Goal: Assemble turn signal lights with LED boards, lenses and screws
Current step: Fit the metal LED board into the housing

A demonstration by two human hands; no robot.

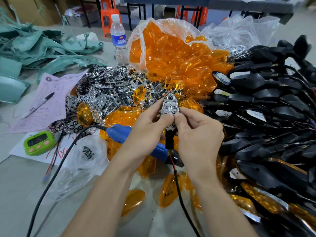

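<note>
Over the middle of the tabletop, the left hand (148,129) and the right hand (196,134) each pinch the lower end of a turn signal light (170,106) between thumb and curled fingers. Its chrome reflector face is turned up, and its black stem and wire hang below. A blue electric screwdriver (136,139) lies just beneath the hands; a bag of orange lenses (167,53) stands toward the far edge, chrome reflectors (106,86) are heaped left of it, and black housings (265,117) are piled along the right edge.
</note>
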